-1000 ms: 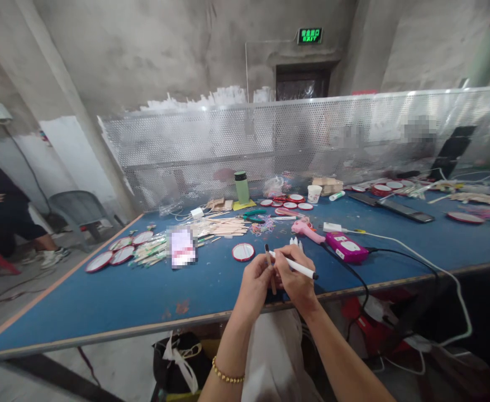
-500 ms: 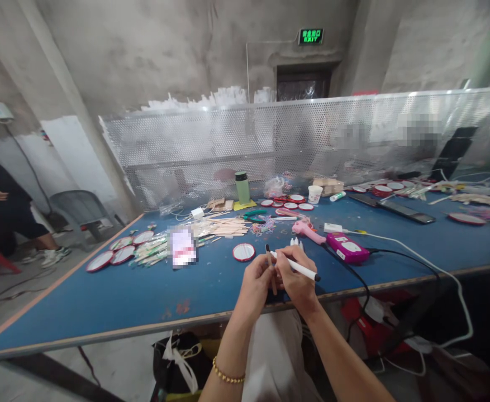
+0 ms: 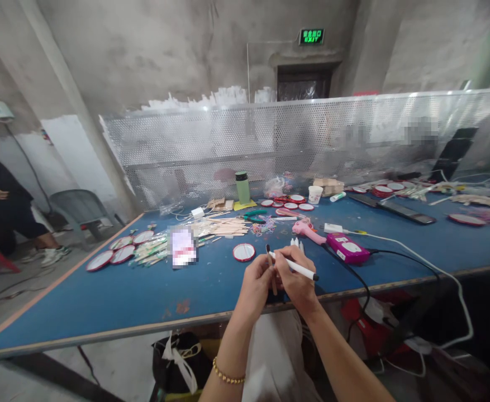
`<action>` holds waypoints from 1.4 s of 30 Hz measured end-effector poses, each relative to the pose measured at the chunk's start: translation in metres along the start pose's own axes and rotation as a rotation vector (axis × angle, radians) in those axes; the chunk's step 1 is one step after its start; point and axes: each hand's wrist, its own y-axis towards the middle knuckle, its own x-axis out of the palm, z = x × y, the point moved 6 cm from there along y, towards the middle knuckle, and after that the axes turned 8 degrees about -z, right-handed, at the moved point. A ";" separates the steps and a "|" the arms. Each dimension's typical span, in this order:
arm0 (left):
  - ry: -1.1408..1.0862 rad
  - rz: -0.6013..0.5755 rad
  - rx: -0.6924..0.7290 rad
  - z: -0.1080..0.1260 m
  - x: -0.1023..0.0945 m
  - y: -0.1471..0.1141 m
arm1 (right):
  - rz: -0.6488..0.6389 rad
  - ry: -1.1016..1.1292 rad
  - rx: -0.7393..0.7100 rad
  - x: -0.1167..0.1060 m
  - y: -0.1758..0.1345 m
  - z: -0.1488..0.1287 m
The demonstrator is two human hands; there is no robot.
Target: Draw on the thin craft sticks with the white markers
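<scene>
Near the table's front edge, my left hand point(image 3: 257, 282) is closed around a thin flat wooden stick point(image 3: 274, 283) whose upper end is dark. My right hand point(image 3: 297, 276) grips a white marker pen point(image 3: 301, 269) with a black rear end. The pen's tip points left and meets or nearly meets the stick's upper part; which of the two I cannot tell. Just beyond my hands lies a round white disc with a red rim point(image 3: 243, 252). Several white pens point(image 3: 296, 243) show partly behind my right hand.
Wooden sticks point(image 3: 230, 226) and a blurred-out phone-like object point(image 3: 181, 247) lie to the left. A pink glue gun point(image 3: 307, 230) and a purple box point(image 3: 347, 248) with cables are on the right. A green bottle point(image 3: 242, 188) stands by the perforated metal screen point(image 3: 211, 145).
Almost nothing differs. My right hand and the pen have shifted very slightly against the stick, while my left hand keeps its hold.
</scene>
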 end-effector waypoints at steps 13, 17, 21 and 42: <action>-0.015 0.011 -0.004 0.000 0.001 0.001 | 0.014 -0.005 -0.004 -0.002 0.000 -0.001; -0.033 0.011 -0.013 -0.002 0.000 0.001 | 0.028 0.006 0.014 -0.004 -0.001 0.001; -0.038 0.010 -0.012 -0.002 0.000 0.000 | 0.031 0.010 0.016 -0.004 -0.001 0.002; -0.003 0.012 0.007 0.000 0.000 0.001 | 0.006 0.000 0.000 -0.001 0.000 -0.001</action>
